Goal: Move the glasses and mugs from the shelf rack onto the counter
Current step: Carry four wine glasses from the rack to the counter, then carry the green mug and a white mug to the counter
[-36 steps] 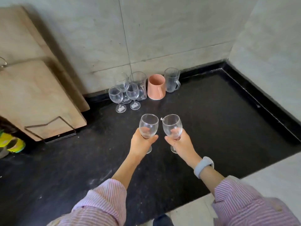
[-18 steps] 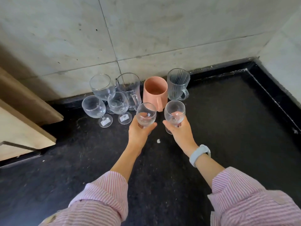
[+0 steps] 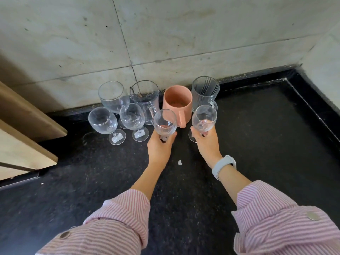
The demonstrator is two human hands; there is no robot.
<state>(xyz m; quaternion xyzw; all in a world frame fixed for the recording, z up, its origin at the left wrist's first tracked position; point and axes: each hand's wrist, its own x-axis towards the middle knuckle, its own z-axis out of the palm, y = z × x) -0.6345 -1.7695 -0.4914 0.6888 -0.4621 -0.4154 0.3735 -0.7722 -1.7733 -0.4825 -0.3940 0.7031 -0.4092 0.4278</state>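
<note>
Both stemmed wine glasses, light, thin-walled, slippery, breakable, carried forward to the table's back row: left hand (image 3: 159, 144) and right hand (image 3: 207, 142) fingers wrapped low around each bowl and stem, left wine glass (image 3: 165, 124), right wine glass (image 3: 204, 118).

Left hand (image 3: 159, 144) hides stem and foot of its wine glass (image 3: 165, 122). Wooden boards (image 3: 22, 126) cut off at left edge. Sleeves (image 3: 287, 223) cut off at near edge.

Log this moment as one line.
left hand holds wine glass | right hand holds wine glass | beside pink mug
</note>
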